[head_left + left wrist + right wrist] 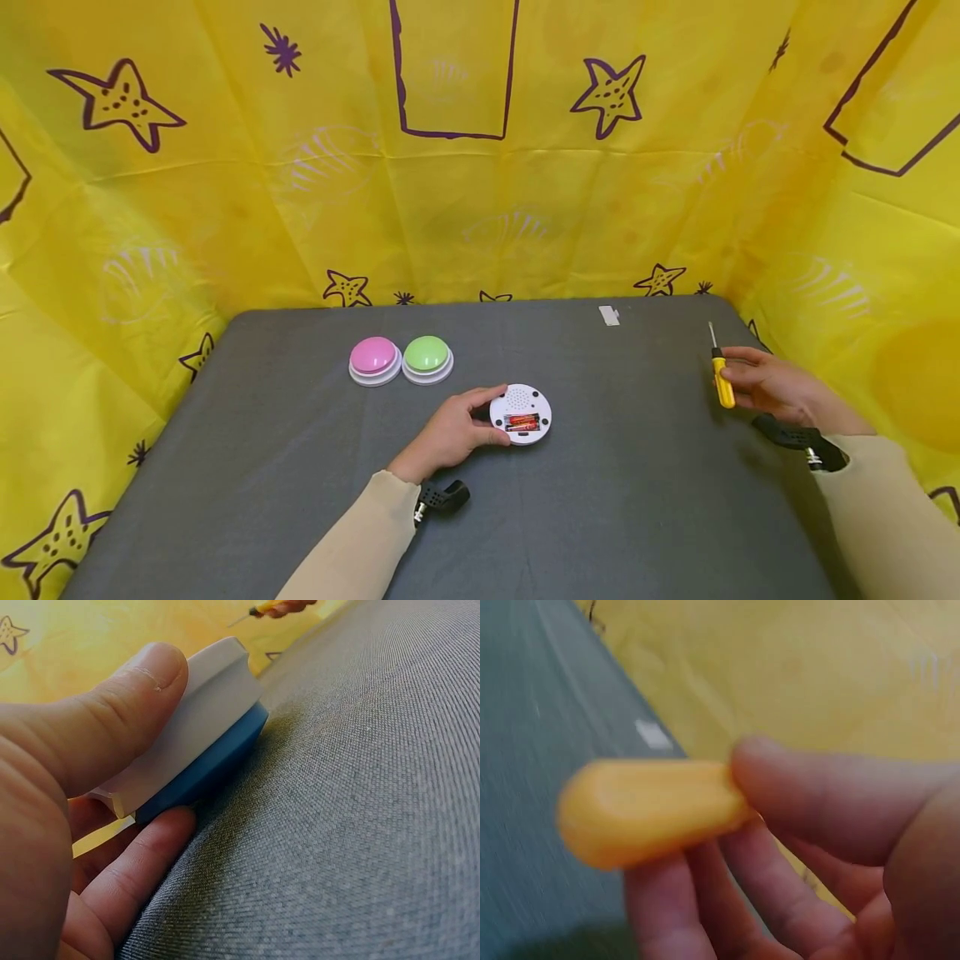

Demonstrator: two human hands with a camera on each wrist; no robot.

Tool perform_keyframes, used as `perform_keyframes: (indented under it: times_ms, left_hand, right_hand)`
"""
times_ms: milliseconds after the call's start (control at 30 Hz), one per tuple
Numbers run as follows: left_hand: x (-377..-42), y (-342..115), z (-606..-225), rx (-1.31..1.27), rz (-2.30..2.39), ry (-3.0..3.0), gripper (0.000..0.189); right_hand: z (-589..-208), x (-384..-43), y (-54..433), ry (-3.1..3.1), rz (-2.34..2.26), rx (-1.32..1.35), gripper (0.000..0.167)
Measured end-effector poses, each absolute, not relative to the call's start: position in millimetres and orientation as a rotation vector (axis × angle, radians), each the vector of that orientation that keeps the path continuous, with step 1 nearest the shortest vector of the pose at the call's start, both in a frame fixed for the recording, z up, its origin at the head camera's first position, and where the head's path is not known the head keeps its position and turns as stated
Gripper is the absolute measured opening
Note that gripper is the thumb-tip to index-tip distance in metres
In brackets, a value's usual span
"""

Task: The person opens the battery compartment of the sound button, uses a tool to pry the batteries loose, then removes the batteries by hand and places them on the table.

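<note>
My left hand (453, 429) grips a round white push-button device (517, 402) by its edge, thumb on one side and fingers on the other. It lies upside down, its blue dome (214, 761) towards the cloth in the left wrist view. Red batteries (522, 422) sit in the uncovered compartment on its underside. Over at the right side of the table, my right hand (776, 387) pinches a screwdriver (724, 385) with a yellow handle, its thin metal tip pointing away from me. In the right wrist view the yellow handle (645, 810) is blurred, between thumb and fingers.
Left of the device, a pink push button (373, 356) and a green push button (427, 354) stand side by side, domes up. A small white battery cover (609, 315) lies near the back edge of the grey table (300, 500). Yellow patterned cloth (480, 208) hangs around the table.
</note>
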State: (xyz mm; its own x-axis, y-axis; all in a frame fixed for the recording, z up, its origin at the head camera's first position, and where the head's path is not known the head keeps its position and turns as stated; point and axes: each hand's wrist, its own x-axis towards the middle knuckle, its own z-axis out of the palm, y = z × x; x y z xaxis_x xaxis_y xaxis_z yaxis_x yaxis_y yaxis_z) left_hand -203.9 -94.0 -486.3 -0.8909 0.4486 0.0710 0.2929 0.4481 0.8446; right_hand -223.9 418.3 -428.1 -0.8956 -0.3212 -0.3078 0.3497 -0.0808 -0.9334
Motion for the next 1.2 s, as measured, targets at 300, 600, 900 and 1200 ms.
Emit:
perform_keyframes:
  times_ms: [300, 600, 900, 1200]
  left_hand:
    - [-203.4, -94.3, -485.7, 0.647, 1.430, 2.523, 0.081]
    - [-203.2, -93.8, -485.9, 0.651, 1.424, 2.525, 0.081]
    - [-203.0, -93.7, -484.6, 0.642, 1.434, 2.520, 0.081]
    - [-203.0, -93.3, -484.8, 0.638, 1.420, 2.528, 0.082]
  right_hand:
    - [-434.0, -226.5, 448.2, 2.182, -1.520, 0.045, 0.046]
    - [-437.3, -225.7, 464.6, 2.328, -1.290, 0.040, 0.059]
    - [-434.1, -225.9, 467.3, 2.408, -1.108, 0.021, 0.062]
    - [-431.1, -223.3, 467.9, 2.416, -1.045, 0.030, 0.067]
